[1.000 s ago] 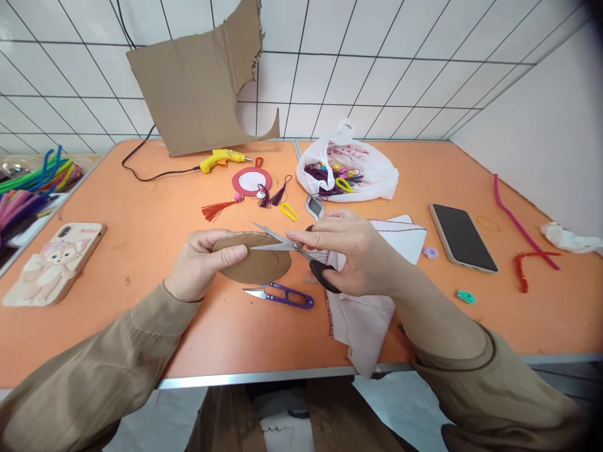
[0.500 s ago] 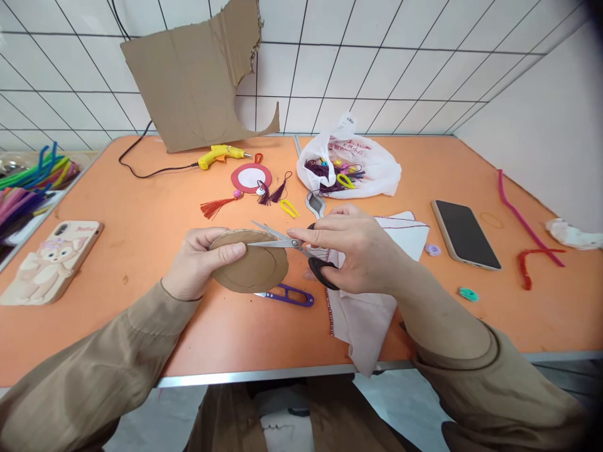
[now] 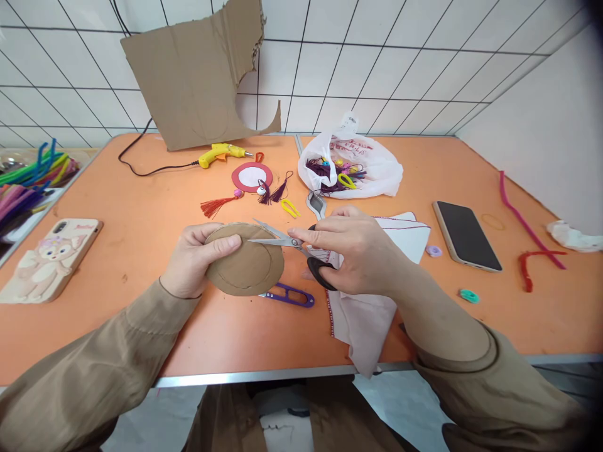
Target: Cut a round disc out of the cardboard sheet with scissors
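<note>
My left hand (image 3: 191,258) pinches a round brown cardboard disc (image 3: 245,270) by its left side, thumb on top. A smaller circle is drawn on the disc's face. My right hand (image 3: 355,251) is closed round black-handled scissors (image 3: 292,242), whose blades stand apart at the disc's upper right edge. One blade lies across the front of the disc; the other is at its rim. Beneath the disc and scissors are purple thread snips (image 3: 294,295), their tip hidden by the disc. A white cloth with red stitched edging (image 3: 367,314) lies under my right hand and wrist.
Behind are a yellow glue gun (image 3: 223,154), a cut cardboard sheet (image 3: 188,81), a red-rimmed disc (image 3: 252,177) with tassels, and a plastic bag (image 3: 377,172). A phone (image 3: 466,235) lies right, a phone in a cartoon case (image 3: 51,260) left. Pipe cleaners (image 3: 532,220) lie far right.
My left hand has shifted the cardboard disc slightly left and turned its face more towards me. The scissors stay open in my right hand, almost in the same place.
</note>
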The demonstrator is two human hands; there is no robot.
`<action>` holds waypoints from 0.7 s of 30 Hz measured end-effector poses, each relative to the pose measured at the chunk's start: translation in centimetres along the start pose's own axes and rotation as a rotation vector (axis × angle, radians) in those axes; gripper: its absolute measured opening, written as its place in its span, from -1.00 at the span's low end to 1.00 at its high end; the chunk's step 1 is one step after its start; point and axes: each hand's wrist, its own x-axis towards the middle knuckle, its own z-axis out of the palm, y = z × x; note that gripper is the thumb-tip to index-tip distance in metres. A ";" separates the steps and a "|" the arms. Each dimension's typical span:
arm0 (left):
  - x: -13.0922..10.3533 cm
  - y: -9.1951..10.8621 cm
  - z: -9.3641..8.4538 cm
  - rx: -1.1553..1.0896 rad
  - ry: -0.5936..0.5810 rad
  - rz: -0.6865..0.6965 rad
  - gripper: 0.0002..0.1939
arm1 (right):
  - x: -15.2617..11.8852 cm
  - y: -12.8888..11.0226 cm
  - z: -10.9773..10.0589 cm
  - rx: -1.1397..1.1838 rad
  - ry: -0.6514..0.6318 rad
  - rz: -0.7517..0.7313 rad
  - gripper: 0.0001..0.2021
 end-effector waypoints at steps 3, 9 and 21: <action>0.0 -0.1 0.1 0.007 0.013 -0.019 -0.80 | 0.0 0.0 0.2 0.015 0.017 -0.011 -0.58; 0.3 -0.4 -0.4 0.032 0.006 -0.017 -0.78 | 0.0 -0.3 0.4 0.114 -0.019 0.023 -0.72; 0.7 -0.8 -0.5 0.005 -0.004 -0.056 -0.77 | 0.0 -0.5 0.3 0.173 -0.078 0.026 -0.94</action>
